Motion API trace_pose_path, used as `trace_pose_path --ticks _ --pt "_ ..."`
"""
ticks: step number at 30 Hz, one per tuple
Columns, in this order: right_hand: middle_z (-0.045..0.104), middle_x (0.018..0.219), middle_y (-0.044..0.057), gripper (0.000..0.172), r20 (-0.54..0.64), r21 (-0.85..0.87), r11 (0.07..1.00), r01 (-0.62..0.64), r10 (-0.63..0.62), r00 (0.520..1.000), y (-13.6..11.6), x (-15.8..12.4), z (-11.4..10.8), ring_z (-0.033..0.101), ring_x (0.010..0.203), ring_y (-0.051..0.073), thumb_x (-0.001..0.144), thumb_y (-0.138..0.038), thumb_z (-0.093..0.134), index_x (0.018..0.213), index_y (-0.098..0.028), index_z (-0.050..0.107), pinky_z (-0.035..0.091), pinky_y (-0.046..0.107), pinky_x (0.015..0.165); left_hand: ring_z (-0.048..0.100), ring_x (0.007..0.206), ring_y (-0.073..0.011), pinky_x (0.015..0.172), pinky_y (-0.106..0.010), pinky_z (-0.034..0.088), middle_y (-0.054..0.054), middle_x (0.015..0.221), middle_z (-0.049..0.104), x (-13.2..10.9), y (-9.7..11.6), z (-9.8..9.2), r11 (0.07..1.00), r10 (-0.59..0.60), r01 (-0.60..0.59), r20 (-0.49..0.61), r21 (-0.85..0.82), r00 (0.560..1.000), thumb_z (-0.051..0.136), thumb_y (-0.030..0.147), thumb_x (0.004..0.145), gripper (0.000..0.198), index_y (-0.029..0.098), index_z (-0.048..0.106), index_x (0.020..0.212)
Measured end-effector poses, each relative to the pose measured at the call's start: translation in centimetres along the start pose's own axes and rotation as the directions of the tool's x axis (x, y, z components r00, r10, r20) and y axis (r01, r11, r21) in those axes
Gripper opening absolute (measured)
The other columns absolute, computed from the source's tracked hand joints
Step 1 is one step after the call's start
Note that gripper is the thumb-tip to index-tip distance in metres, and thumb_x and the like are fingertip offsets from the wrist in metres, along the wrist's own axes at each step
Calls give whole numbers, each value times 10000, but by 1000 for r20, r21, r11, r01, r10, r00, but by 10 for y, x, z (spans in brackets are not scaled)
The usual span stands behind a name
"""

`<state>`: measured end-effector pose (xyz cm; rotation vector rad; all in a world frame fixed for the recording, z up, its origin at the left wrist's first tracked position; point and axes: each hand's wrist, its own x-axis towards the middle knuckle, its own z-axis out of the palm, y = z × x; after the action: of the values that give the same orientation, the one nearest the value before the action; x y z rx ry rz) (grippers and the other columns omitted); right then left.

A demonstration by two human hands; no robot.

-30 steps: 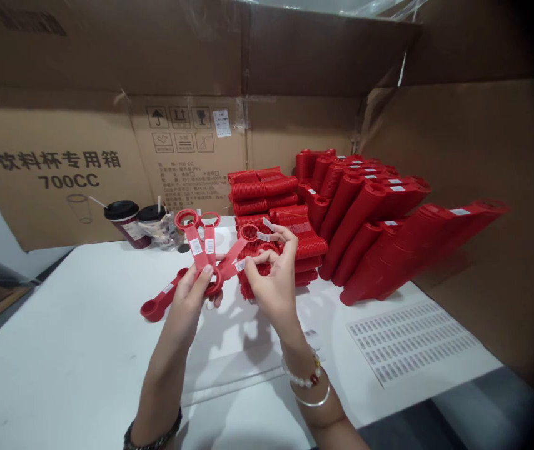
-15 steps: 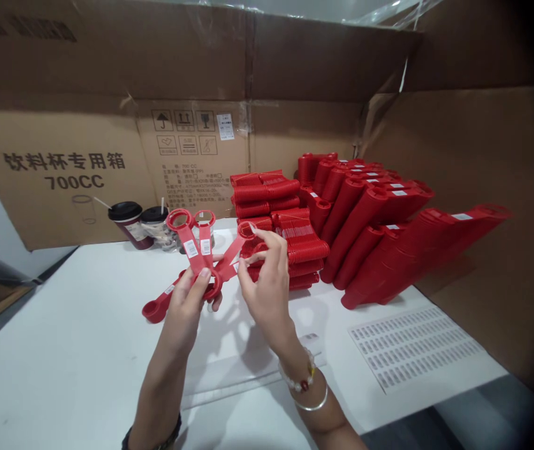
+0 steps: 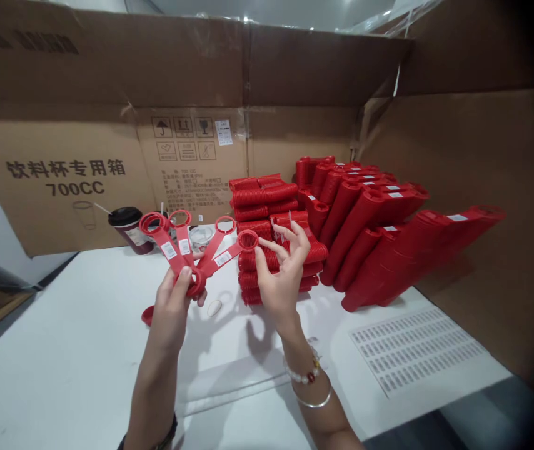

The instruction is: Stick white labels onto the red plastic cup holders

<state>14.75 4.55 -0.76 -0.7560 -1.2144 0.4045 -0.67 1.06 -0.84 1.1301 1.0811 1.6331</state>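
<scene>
Head view: the left hand (image 3: 176,290) grips a fan of red pieces (image 3: 209,253) above the white table (image 3: 84,356), thumb pressed over the near ends, where they overlap. Four flat, glossy arms spread outward, each widening into a round, open ring; one at far left, two in the middle and one at far right. White barcode labels (image 3: 222,258) sit lengthwise on three arms, the outer two and the second from the left; the third arm's face shows plain red. On the right hand (image 3: 282,278), thumb and forefinger stand close together at the edge of the rightmost ring, the other fingers raised; whether they pinch it, one cannot tell. Ribbed red stacks (image 3: 252,209) rise behind that hand, and a label sheet (image 3: 421,350) lies flat to the right.
</scene>
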Motion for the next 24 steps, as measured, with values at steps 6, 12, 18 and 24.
trace_pose_path --ticks 6,12,18,24 --pt "430 1393 124 638 49 -138 975 172 -167 985 0 0 1 617 1113 204 902 -129 526 1432 -283 206 561 398 946 425 531 -88 496 -226 357 35 685 469 -3 0 2 985 61 -56 -22 162 998 541 458 891 379 187 593 1150" --pt "407 1408 142 676 95 -165 946 281 -268 959 2 0 -2 541 1225 247 896 -147 535 1442 -267 155 514 483 1009 444 559 -94 574 -239 399 44 680 482 -7 3 0 951 38 -83 153 299 987 482 446 932 347 187 547 1153" --pt "340 1438 141 734 189 -167 951 261 -229 955 -1 6 -12 490 1266 256 882 -157 548 1453 -290 107 490 500 1025 445 599 -101 589 -230 401 43 692 484 -12 5 -1 921 -32 -120 376 372 926 441 440 959 239 209 500 944" --pt "352 1422 126 737 272 -73 977 199 -173 947 -2 7 -17 477 1281 252 876 -134 510 1463 -303 99 459 517 1046 479 656 -116 632 -244 402 20 772 540 -18 12 4 859 -122 -173 522 481 844 444 404 966 205 216 522 987"
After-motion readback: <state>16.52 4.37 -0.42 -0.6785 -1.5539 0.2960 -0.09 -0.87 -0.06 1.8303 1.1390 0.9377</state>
